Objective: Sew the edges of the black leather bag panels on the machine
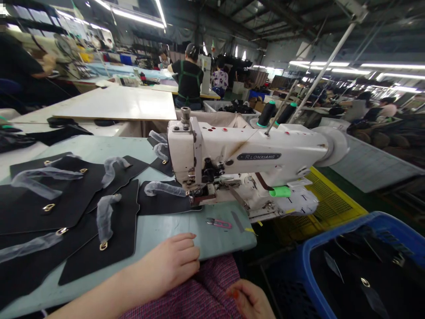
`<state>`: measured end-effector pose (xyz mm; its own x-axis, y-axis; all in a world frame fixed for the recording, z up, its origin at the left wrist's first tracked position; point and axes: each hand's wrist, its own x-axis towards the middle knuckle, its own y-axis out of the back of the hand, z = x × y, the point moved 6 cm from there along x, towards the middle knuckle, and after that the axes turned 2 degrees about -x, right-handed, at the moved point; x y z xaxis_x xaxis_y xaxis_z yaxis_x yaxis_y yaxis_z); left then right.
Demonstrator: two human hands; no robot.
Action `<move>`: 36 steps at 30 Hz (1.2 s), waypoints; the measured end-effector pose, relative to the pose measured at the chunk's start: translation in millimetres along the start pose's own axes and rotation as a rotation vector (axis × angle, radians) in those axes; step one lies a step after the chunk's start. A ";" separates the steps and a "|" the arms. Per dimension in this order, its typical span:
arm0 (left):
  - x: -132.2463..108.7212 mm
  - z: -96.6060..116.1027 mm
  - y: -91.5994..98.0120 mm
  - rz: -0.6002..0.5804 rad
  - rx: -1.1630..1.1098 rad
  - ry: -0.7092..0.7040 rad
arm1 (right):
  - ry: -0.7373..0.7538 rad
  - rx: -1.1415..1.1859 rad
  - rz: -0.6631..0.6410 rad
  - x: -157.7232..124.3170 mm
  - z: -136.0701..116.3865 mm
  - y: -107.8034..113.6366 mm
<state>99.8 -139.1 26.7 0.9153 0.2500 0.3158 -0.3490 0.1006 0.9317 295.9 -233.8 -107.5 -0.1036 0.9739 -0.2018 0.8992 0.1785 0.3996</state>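
Observation:
My left hand rests at the front edge of the pale green table, its fingers loosely bent and nothing visible in them. Low in front of the checked cloth on my lap, my right hand is closed in a pinch. An orange spot shows at its fingertips; what they hold, if anything, is unclear. Pink-handled thread snips lie beyond my left hand. A black panel with a plastic-wrapped strap reaches under the head of the white sewing machine. More black panels with wrapped straps and gold buckles overlap at left.
A blue basket holding black pieces stands at the right. Behind it is a yellow crate. Black thread cones stand behind the machine. A white board lies beyond the table, and a person in a green apron is farther back.

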 end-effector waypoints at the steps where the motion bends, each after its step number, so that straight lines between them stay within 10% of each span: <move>1: -2.4 -0.2 -0.4 -0.016 0.009 -0.001 | 0.004 -0.021 -0.022 2.4 -3.8 7.6; 8: -26.4 -9.7 6.8 -0.031 0.049 0.162 | 0.296 -0.604 0.109 88.6 -62.9 24.1; 14: -38.2 -20.4 38.4 0.041 -0.011 0.320 | 0.357 -0.902 0.132 153.7 -52.9 4.0; 19: -46.3 -34.1 51.0 0.081 -0.059 0.376 | 0.311 -0.729 0.114 137.7 -65.5 13.6; 24: -45.1 -40.0 57.3 0.101 -0.072 0.379 | 0.291 -0.184 -0.123 93.2 -131.0 7.0; 36: -42.1 -33.6 66.3 0.132 -0.055 0.342 | 0.327 -0.154 -0.253 99.2 -172.3 -29.2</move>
<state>31.4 -110.6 69.2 0.7446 0.5709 0.3458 -0.4786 0.0956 0.8728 186.0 -118.3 14.8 -0.4637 0.8856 -0.0272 0.7567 0.4118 0.5078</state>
